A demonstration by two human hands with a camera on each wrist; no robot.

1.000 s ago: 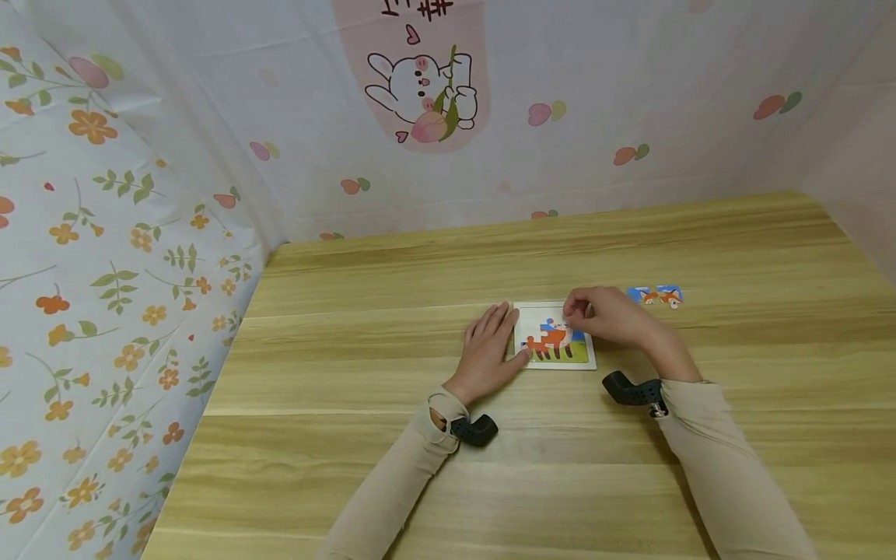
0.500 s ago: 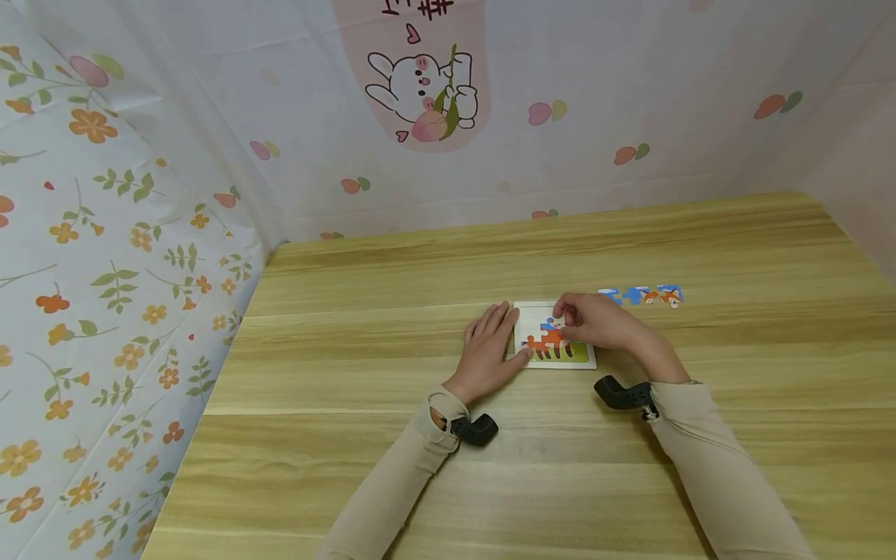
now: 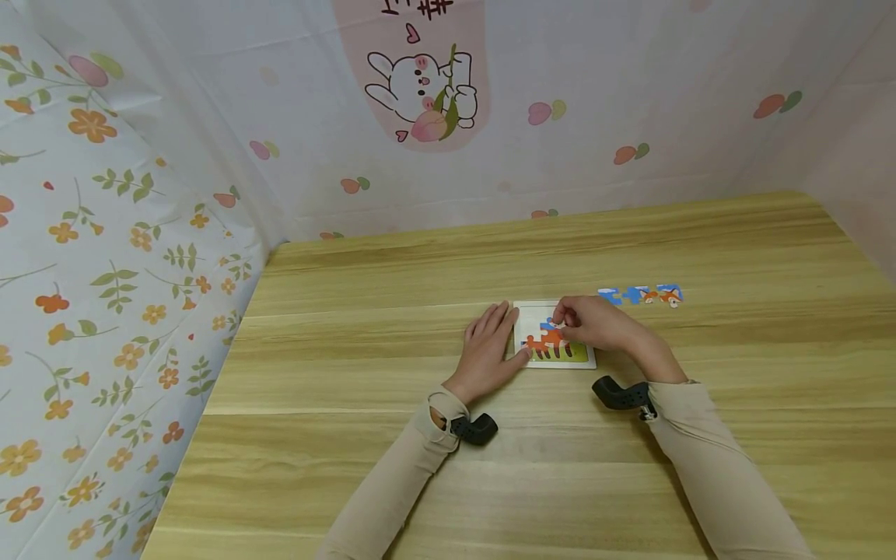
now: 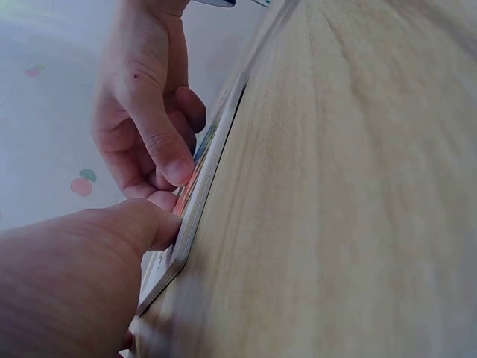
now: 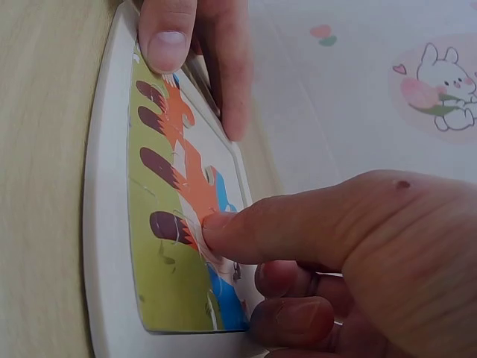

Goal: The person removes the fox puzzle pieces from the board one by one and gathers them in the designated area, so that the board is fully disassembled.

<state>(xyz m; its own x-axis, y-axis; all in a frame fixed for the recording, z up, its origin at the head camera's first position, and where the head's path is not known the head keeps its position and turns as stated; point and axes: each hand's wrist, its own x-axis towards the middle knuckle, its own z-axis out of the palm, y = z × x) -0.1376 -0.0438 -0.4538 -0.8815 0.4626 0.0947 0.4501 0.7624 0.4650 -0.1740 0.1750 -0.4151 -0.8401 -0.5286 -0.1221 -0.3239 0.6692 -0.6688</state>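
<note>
A white-rimmed puzzle board (image 3: 589,363) lies flat on the table, showing part of an orange fox on green ground. My left hand (image 3: 483,359) rests at its left side, fingers spread, with the thumb over the lower left corner. From the right, my right hand (image 3: 600,323) reaches over the board; its thumb and curled forefinger grip a puzzle piece (image 3: 558,325) at the fox's upper body. In the right wrist view the thumb (image 5: 246,235) touches the picture surface; the piece's outline is partly hidden beneath it. The upper left of the board shows bare white.
Loose blue-and-orange puzzle pieces (image 3: 638,295) lie behind the right hand, beyond the board's upper right corner. The wooden table (image 3: 392,311) meets a printed curtain (image 3: 294,155) at the back. A dark wrist mount (image 3: 621,394) sits on each sleeve.
My right hand has shifted left and slightly down over the board, uncovering more of the loose pieces. It barely moves in the last half second. The left hand stays put.
</note>
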